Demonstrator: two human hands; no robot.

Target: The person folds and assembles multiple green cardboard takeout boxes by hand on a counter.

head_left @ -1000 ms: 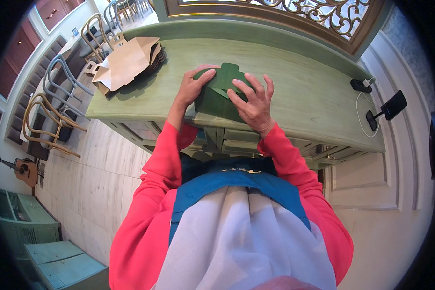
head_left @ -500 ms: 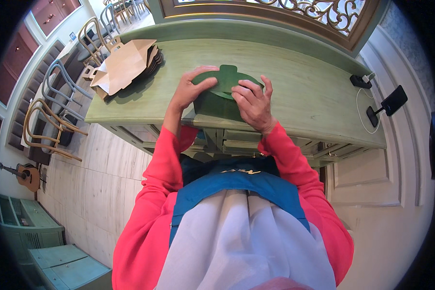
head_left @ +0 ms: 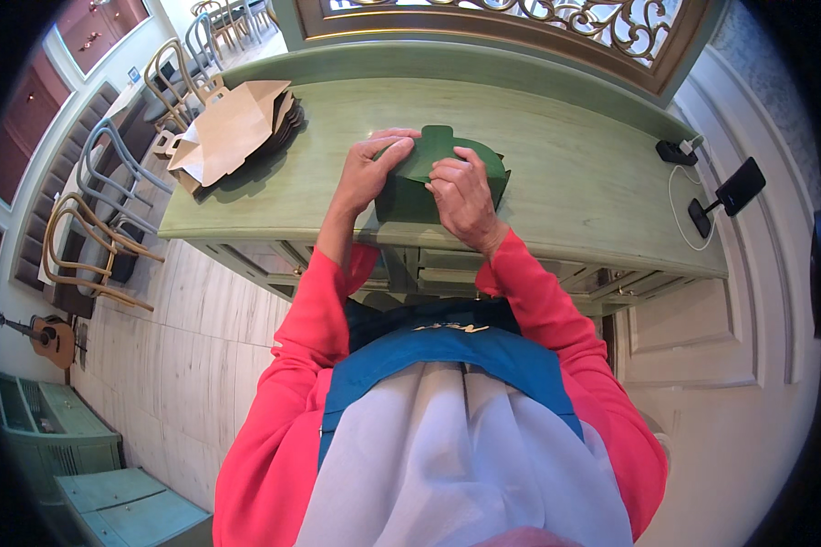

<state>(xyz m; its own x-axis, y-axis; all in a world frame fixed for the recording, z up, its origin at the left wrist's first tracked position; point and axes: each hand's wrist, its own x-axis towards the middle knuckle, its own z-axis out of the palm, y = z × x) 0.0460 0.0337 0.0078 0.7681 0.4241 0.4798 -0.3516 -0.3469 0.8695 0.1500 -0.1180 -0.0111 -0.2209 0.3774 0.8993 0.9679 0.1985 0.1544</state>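
A dark green cardboard box with curved top flaps and an upright tab stands near the counter's front edge. My left hand wraps the box's left upper side, thumb toward me and fingers over the far side. My right hand has its fingers bent and closed against the front flap, just right of the tab. The box's far side is hidden behind the flaps and my left fingers.
On the left of the green counter lies a stack of flattened brown cardboard carriers. A phone or small screen on a stand, a white cable and a dark power block are at the right. A gold-framed panel rises behind.
My right fingers have drawn closer together and moved slightly onto the front flap. My left thumb has shifted up and back on the flap. The box appears slightly further right.
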